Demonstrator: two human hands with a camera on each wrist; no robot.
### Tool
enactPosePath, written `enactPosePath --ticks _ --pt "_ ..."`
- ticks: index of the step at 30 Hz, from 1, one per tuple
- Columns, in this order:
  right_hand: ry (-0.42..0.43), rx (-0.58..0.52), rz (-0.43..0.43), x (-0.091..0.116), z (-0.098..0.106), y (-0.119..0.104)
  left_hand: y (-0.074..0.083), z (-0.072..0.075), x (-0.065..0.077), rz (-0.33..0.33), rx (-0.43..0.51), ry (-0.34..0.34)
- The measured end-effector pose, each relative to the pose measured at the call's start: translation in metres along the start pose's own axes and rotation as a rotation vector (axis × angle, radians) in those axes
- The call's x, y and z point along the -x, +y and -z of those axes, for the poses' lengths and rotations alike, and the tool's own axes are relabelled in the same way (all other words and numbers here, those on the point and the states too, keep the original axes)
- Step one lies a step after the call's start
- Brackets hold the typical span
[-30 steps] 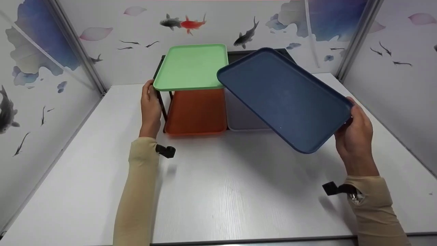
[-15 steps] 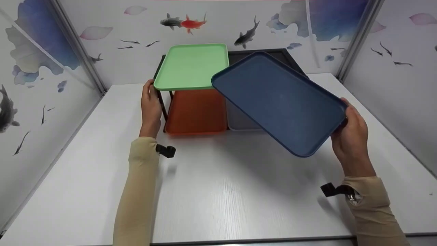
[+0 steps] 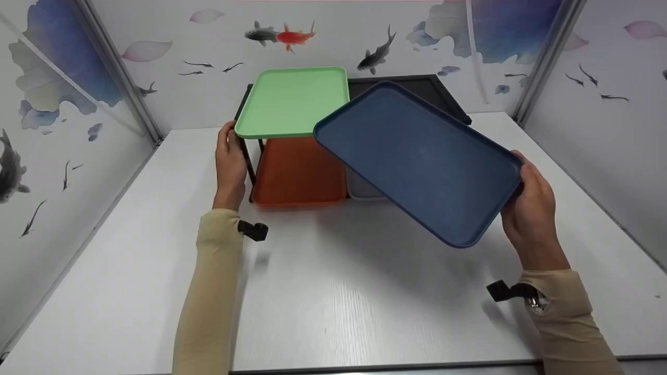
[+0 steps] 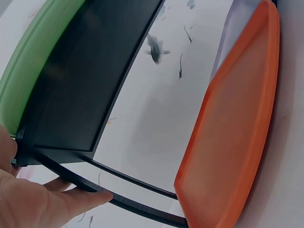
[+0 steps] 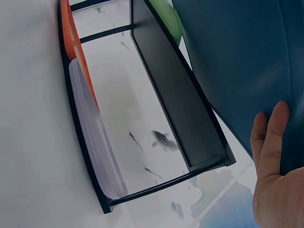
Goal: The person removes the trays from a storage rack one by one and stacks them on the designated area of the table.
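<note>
In the head view my right hand [image 3: 531,213] grips the right end of a dark blue tray [image 3: 422,166], thumb over the rim and fingers against its underside. The tray hangs tilted in front of a black two-tier rack [image 3: 430,89], its left corner overlapping the green tray [image 3: 294,104]. My left hand [image 3: 230,166] holds the rack's front left corner, with fingers [image 4: 90,199] along the side post. The green tray lies on the left half of the upper shelf; the right half shows bare black, partly hidden by the blue tray.
On the lower tier an orange tray [image 3: 302,174] lies at the left, beside a pale lavender tray [image 5: 92,133] at the right. The rack stands on a white table [image 3: 333,291] enclosed by printed panels at the back and sides.
My right hand has brought the blue tray left and slightly down toward me, uncovering more of the black shelf's right corner. The left hand and the rack stay where they were.
</note>
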State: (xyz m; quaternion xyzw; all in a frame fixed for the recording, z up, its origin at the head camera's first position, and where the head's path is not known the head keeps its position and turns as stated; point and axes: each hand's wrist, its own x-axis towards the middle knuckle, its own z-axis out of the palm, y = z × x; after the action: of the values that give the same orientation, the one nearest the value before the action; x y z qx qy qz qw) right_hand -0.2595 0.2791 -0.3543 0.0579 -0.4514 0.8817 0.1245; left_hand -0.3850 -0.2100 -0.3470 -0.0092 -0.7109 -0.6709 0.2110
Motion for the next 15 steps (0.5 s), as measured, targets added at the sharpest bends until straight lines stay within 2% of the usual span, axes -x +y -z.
enactPosePath --ticks 15 --pt "-0.041 0.083 -0.02 0.0022 -0.003 0.0035 0.0009 0.0004 0.0004 0.021 -0.016 -0.005"
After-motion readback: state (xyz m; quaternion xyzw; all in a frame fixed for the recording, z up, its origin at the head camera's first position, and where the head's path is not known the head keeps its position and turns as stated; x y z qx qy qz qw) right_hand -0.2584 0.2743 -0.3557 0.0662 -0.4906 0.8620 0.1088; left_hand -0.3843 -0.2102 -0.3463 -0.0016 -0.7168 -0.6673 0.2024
